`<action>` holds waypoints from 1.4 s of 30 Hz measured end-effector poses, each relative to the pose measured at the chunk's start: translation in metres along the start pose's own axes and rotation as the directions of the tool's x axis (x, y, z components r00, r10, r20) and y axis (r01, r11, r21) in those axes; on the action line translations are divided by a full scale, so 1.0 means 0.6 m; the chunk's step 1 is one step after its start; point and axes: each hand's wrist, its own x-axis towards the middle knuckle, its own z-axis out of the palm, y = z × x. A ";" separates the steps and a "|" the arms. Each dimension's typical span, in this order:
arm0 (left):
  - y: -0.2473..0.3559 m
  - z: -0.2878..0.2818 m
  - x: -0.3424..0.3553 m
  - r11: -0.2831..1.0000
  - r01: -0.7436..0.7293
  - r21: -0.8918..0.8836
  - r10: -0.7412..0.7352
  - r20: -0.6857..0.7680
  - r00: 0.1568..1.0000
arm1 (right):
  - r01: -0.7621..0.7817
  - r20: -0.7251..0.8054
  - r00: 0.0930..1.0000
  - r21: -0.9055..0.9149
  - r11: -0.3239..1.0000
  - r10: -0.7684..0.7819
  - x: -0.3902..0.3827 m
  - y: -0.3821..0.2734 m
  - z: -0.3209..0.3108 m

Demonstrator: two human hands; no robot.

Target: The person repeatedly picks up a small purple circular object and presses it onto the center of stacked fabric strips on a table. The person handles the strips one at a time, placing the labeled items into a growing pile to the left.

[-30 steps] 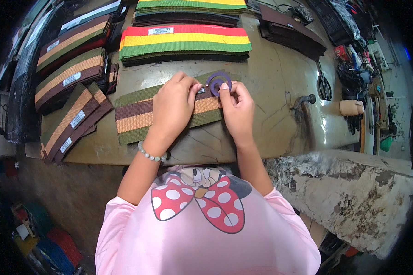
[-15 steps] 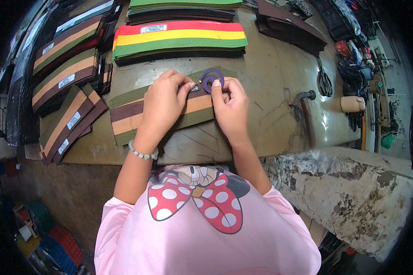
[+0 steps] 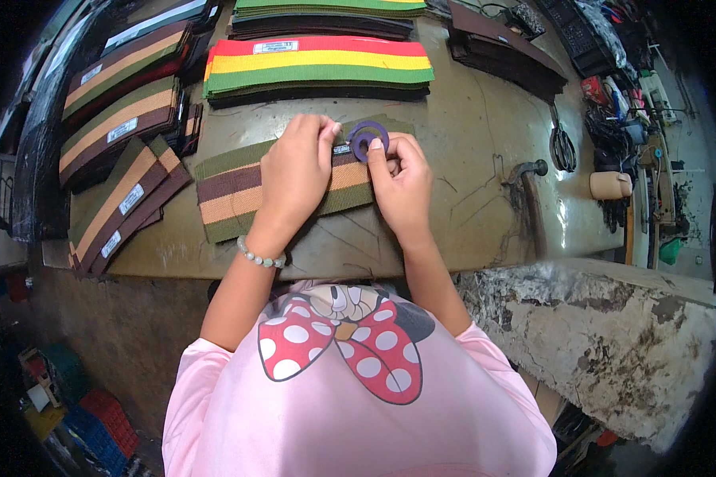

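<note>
- The striped webbing strip (image 3: 239, 195) lies on the worn workbench (image 3: 485, 151) in the middle of the frame, with green, brown and tan bands. Its long axis runs from left to right, a little tilted up toward the right.
- The left hand (image 3: 294, 171) rests palm down on the right part of the strip, fingers curled narrow and pinching near a small white label at the upper edge.
- The right hand (image 3: 402, 183) is just beside it, on the right end of the strip. Its fingers are closed around a purple ring (image 3: 367, 139), which sits at the upper right corner of the strip, touching it.
- Both hands are equally close to the ring end; the free length of the strip goes out to the left of the left hand.
- Against the earlier frames, the hands and the ring keep almost the same place on the strip; only the view shifted slightly.
- Stacks of striped bands (image 3: 318, 63) lie in the upper part, scissors (image 3: 563, 147) and a hammer (image 3: 529, 203) at the right.
</note>
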 end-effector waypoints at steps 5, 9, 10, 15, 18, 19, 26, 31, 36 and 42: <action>-0.020 -0.053 -0.002 0.623 0.298 -0.723 -0.416 0.017 0.909 | -0.068 0.011 0.998 0.038 0.997 0.067 -0.002 -0.004 0.007; -0.030 -0.136 -0.048 0.747 0.319 -0.583 -0.420 -0.041 0.907 | 0.032 0.022 0.999 -0.042 0.999 -0.031 -0.006 0.000 0.020; -0.030 -0.152 -0.066 0.801 0.333 -0.498 -0.403 -0.038 0.914 | 0.048 0.025 0.999 -0.082 0.995 -0.047 -0.006 0.001 0.022; -0.041 -0.177 -0.119 0.892 0.408 -0.196 -0.424 -0.046 0.905 | 0.075 0.023 0.997 -0.108 0.991 -0.073 -0.002 -0.010 0.017; -0.046 -0.173 -0.129 0.932 0.352 -0.087 -0.357 -0.055 0.932 | 0.050 0.013 0.999 -0.090 0.995 -0.049 -0.008 -0.037 0.022; -0.046 -0.170 -0.130 0.932 0.356 -0.063 -0.360 -0.053 0.932 | 0.076 0.058 0.996 -0.042 0.996 -0.074 -0.013 -0.047 0.030; -0.052 -0.163 -0.135 0.957 0.287 -0.049 -0.290 -0.093 0.952 | 0.189 0.401 0.899 0.009 0.982 -0.176 -0.053 -0.076 0.114; -0.065 -0.165 -0.140 0.952 0.267 -0.147 -0.283 -0.101 0.954 | 0.234 0.391 0.894 0.010 0.972 -0.219 -0.059 -0.064 0.120; -0.068 -0.170 -0.138 0.930 0.305 -0.205 -0.329 -0.099 0.939 | 0.419 0.386 0.850 -0.079 0.905 -0.359 -0.056 -0.063 0.122; -0.076 -0.179 -0.095 0.985 0.150 -0.085 -0.157 -0.082 0.984 | -0.088 0.321 0.945 0.070 0.994 0.061 -0.035 -0.072 0.111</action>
